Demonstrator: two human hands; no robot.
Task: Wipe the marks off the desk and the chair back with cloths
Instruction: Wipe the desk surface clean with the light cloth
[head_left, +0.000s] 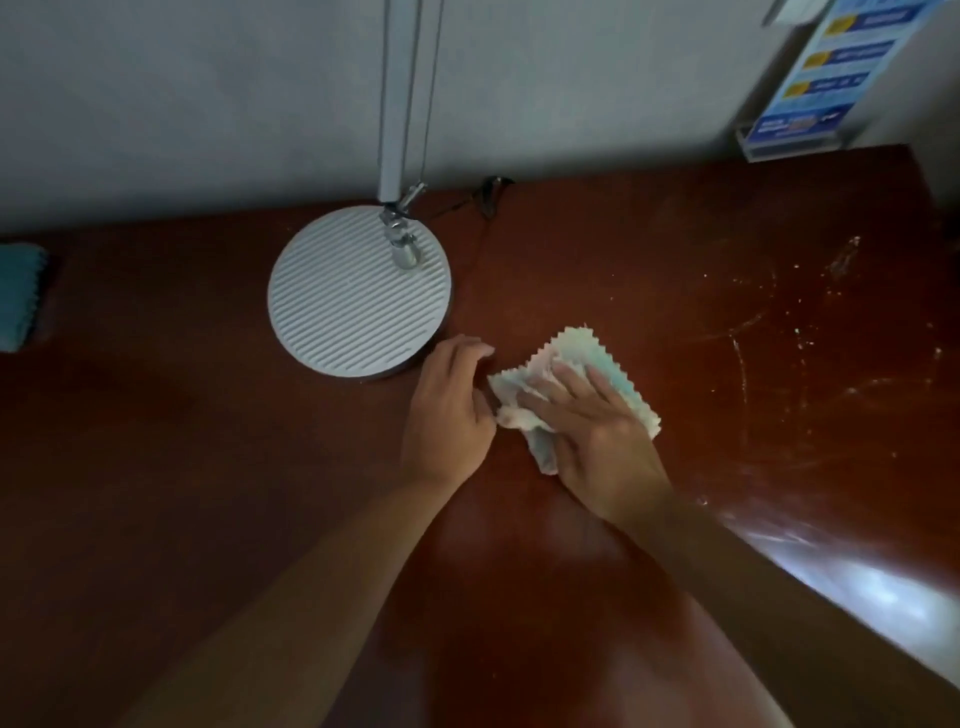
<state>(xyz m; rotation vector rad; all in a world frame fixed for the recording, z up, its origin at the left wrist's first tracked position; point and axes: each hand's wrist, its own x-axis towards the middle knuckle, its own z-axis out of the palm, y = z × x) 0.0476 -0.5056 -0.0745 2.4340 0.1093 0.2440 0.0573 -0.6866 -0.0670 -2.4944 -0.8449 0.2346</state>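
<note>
A pale cloth (582, 347) with a zigzag edge lies on the dark red-brown desk (208, 467), just right of the lamp base. My right hand (597, 436) lies flat on it, fingers straight, pressing it to the wood. My left hand (449, 410) rests on the desk beside the cloth's left edge, fingers loosely curled; its fingertips touch the cloth's corner, and whether they pinch it I cannot tell. White smears and specks (810, 322) cover the desk's right part. The chair back is out of view.
A round ribbed white lamp base (358, 296) with an upright arm stands at the desk's back, its cord (488, 200) behind it. A teal cloth (18, 296) lies at the far left edge. A blue leaflet holder (795, 135) stands at the back right against the wall.
</note>
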